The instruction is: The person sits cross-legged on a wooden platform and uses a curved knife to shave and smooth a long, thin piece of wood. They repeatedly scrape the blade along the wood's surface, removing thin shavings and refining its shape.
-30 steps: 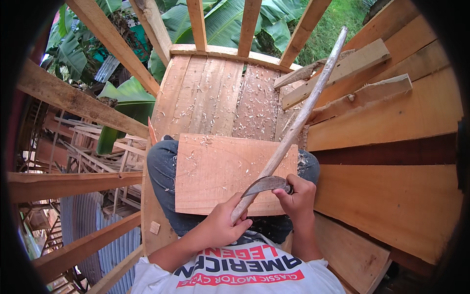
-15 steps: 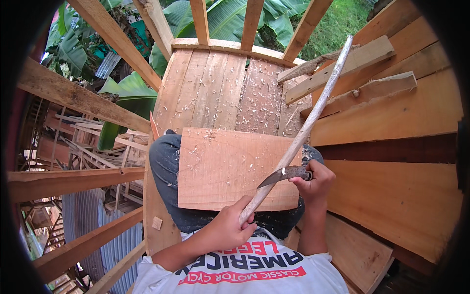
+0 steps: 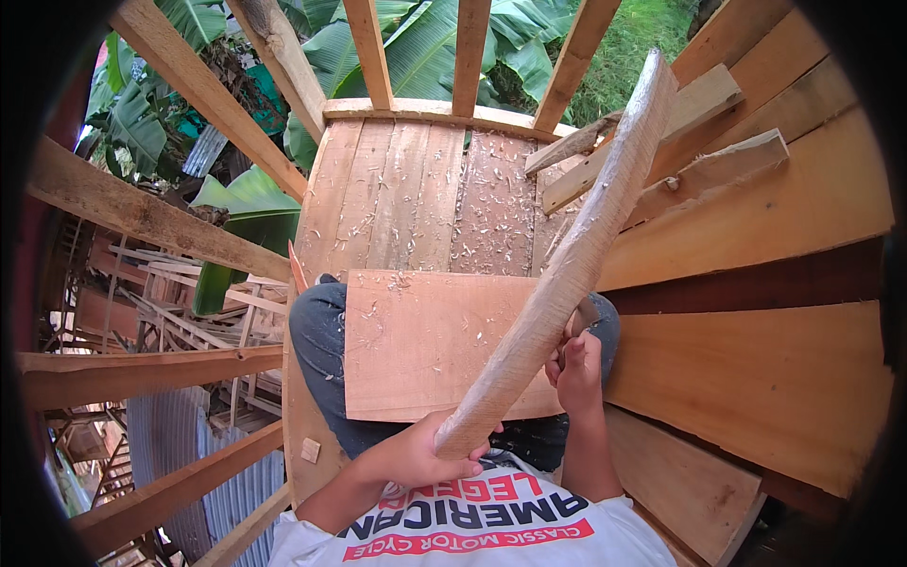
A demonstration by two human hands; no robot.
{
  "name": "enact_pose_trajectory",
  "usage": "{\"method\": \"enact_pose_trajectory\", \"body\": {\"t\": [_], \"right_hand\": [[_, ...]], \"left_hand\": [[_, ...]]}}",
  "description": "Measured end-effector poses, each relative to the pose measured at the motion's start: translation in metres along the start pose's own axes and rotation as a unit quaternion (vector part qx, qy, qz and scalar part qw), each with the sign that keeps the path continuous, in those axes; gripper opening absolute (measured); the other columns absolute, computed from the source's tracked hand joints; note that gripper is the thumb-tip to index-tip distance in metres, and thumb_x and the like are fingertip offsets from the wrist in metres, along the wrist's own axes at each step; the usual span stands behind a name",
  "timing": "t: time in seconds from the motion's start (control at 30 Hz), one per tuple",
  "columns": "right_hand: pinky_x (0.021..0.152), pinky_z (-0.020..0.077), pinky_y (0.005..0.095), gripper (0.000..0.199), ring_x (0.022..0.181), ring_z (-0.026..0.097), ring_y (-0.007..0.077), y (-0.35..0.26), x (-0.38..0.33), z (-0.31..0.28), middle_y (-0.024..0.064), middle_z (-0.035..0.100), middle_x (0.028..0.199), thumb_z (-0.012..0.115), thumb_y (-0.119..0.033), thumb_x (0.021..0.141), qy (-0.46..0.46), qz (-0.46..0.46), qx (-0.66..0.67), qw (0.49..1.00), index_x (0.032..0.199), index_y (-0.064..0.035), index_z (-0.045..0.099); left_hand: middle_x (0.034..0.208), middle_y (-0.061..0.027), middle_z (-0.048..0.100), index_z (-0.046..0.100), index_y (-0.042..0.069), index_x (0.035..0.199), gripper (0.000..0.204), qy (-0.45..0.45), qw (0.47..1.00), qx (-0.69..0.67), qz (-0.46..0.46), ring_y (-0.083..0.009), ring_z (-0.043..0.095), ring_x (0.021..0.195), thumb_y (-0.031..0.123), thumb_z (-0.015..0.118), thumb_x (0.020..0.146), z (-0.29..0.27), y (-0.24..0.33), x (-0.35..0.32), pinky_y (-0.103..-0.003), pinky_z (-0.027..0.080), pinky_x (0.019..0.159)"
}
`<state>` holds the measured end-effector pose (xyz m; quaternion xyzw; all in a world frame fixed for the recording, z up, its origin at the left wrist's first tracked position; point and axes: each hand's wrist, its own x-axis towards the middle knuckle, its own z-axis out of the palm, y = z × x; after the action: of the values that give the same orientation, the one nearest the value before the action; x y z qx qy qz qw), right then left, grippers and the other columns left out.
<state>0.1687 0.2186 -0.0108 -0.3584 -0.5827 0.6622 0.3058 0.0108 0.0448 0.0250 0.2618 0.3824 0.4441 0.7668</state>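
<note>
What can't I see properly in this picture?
Head view, what the right hand grips: mostly hidden behind the long wooden piece.
Head view, some fingers of the left hand: behind that piece's lower end.
Head view, most of the jeans: under the flat board.
Head view, big leaves: cut off by the top edge.

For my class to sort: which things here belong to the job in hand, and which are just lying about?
In use:
- long wooden piece, in the left hand
- knife, at the right hand, mostly hidden
- flat board across the lap

Apparently lying about:
- shavings on the floor
- small wood block
- rough wood strip, upper right
</note>
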Motion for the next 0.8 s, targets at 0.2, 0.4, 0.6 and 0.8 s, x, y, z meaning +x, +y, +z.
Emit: {"method": "enact_pose_trajectory", "body": {"t": [0.2,0.4,0.6,0.8], "right_hand": [[0.039,0.0285,0.0175,0.042,0.042,0.039,0.0011,-0.022,-0.006,0.012,-0.0038,0.048,0.054,0.064,-0.032,0.088,-0.021,0.045,0.135,0.990,0.107,0.0033,0.053],[0.037,0.0283,0.0188,0.027,0.041,0.040,0.0008,-0.036,-0.009,0.020,-0.0023,0.054,0.059,0.069,-0.011,0.084,-0.019,0.056,0.128,0.990,0.103,0.0034,0.056],[0.036,0.0275,0.0199,0.023,0.039,0.040,0.0017,-0.036,-0.010,0.025,-0.0022,0.051,0.056,0.069,-0.011,0.084,-0.044,0.071,0.178,0.981,0.098,0.0020,0.056],[0.038,0.0284,0.0197,0.024,0.042,0.041,0.0016,-0.044,-0.017,0.030,-0.0033,0.049,0.054,0.070,-0.013,0.085,-0.050,0.103,0.183,0.976,0.096,0.0032,0.057]], "left_hand": [[0.086,-0.0018,0.052,0.042,0.000,0.121,0.052,-0.091,0.989,-0.100,-0.058,-0.0084,0.052,0.078,0.005,0.071,0.079,-0.021,-0.016,-0.001,-0.022,0.045,0.070],[0.093,-0.0060,0.059,0.043,-0.001,0.123,0.054,-0.101,0.988,-0.076,-0.088,-0.0135,0.058,0.087,0.007,0.073,0.078,-0.039,-0.015,-0.007,-0.027,0.048,0.079],[0.107,-0.0124,0.062,0.043,-0.002,0.127,0.065,-0.075,0.991,0.106,-0.031,-0.0194,0.060,0.101,0.020,0.076,0.076,-0.062,0.000,-0.011,-0.031,0.047,0.089],[0.099,-0.0081,0.058,0.042,-0.002,0.127,0.069,-0.141,0.986,-0.035,-0.077,-0.0163,0.058,0.092,0.029,0.075,0.075,-0.039,0.015,-0.001,-0.030,0.047,0.082]]}}
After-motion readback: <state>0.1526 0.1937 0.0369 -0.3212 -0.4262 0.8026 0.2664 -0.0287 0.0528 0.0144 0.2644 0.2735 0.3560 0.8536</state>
